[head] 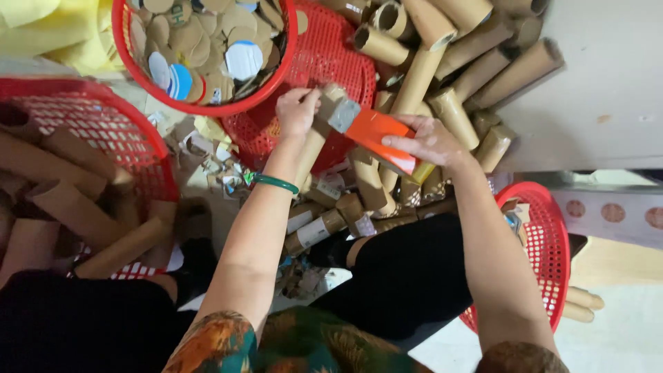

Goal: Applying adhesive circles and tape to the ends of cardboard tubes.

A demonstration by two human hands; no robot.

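We see the left hand (297, 110) closed around the upper end of a cardboard tube (314, 141), the fingers curled over its top so that the tube runs down and away from the palm, slanting toward the wrist with its green bangle (275, 182). The right hand (428, 141) lies flat on an orange tool (376, 135), fingers stretched along its upper face and the thumb tucked beneath, gripping it. The tool's grey tip (343, 115) meets the tube's top end just beside the left fingers; it may be a blade or scraper, but the view is too blurred for us to tell. Tube and tool are held in the air above the flat red basket (324, 62) at the middle of the floor.

Behind the hands, a heap of bare tubes (456, 62) spreads toward the far right corner of the floor. A round red basket (207, 107) at the far edge holds cardboard discs (200, 41), some with blue and white faces. To the left, another red basket (103, 131) carries longer tubes. A further red basket (545, 242) stands beside the right forearm, near the right edge. More short tubes (324, 224) and paper scraps (221, 166) lie on the floor between the knees, under the arms.
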